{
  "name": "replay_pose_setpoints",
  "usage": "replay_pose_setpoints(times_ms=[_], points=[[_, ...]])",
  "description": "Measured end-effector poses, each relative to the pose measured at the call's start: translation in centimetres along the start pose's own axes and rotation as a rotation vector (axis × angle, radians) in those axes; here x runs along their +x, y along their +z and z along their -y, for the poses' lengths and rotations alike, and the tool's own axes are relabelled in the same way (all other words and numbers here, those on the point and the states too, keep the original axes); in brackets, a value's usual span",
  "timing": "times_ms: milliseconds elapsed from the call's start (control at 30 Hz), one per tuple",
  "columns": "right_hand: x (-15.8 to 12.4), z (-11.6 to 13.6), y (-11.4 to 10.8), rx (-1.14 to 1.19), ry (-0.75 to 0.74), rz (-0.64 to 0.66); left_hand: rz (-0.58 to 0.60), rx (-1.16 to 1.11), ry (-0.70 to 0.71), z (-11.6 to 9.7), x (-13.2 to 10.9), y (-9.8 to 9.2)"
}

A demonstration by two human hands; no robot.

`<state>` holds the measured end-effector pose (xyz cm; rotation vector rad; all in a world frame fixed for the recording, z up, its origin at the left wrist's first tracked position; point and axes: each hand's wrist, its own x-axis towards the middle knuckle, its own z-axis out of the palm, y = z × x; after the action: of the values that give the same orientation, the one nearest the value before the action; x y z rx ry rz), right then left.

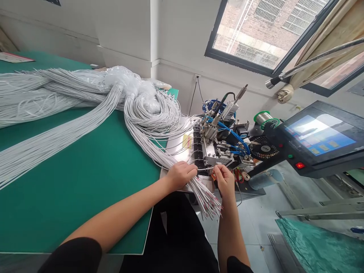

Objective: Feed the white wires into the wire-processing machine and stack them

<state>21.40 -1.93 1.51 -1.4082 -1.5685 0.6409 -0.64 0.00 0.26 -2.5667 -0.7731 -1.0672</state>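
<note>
**White wire bundle (200,191) before the machine (209,148)**

On the machine's near side, the left hand (182,175) curls around the bundle, above its pink-marked ends (212,204); the right hand (225,179) pinches a single wire (206,168). Left of the machine, coiled wires (159,117) lie on a green table (113,159); behind the machine, a window (256,38).

White cables (65,134) on green table (99,170)
</note>
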Motion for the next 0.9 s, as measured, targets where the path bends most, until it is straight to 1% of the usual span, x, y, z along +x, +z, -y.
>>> replay_pose_setpoints(times_ms=[67, 133, 300, 500, 700, 800, 900], points=[[0.1, -0.5, -0.4, -0.116, -0.026, -0.009, 0.007, 0.013, -0.001, 0.0, 0.1, 0.0], [0.2, -1.0, -0.6, -0.188, -0.027, 0.022, 0.039, 0.039, -0.011, -0.1, 0.1, 0.0], [0.5, -2.3, -0.4, -0.225, -0.005, 0.104, 0.126, 0.078, -0.051, -0.2, 0.1, 0.0], [0.8, -3.2, -0.1, -0.086, 0.048, 0.122, 0.153, 0.082, -0.074, -0.3, 0.2, 0.1], [0.8, -3.6, 0.3, 0.012, 0.062, 0.095, 0.143, 0.076, -0.081, -0.2, 0.1, 0.2], [1.0, -3.7, 0.6, 0.095, 0.132, 0.085, 0.154, 0.083, -0.089, -0.2, 0.1, 0.3], [1.1, -3.9, 1.1, 0.227, 0.252, 0.067, 0.160, 0.093, -0.103, -0.3, 0.2, 0.3]])
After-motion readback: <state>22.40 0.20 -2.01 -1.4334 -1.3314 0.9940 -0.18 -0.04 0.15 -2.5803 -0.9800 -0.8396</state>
